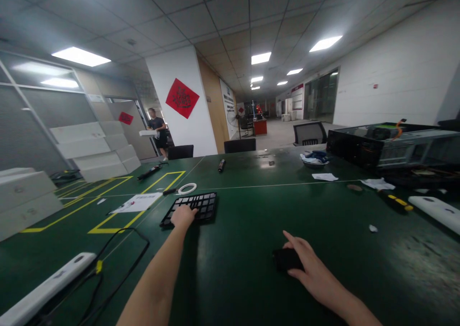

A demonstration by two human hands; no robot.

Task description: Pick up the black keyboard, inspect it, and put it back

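Note:
My left hand (184, 216) reaches down over the near side of a black compartment tray (207, 206), which has grey squares in its cells. The fingers of that hand are bent together at the tray, and what they pinch, if anything, is hidden. At the right, my right hand (304, 259) holds a small black block-like object (287, 259) low over the green table, thumb on the near side and the index finger stretched out above. The object's exact kind is not clear.
Beyond the tray lie a white tape ring (187, 188) and a paper sheet (138, 203). A white power strip with cable (53, 283) lies near left. An open metal computer case (388, 149) stands right, near a yellow-black tool (397, 201). Another person (157, 127) carries something white in the background.

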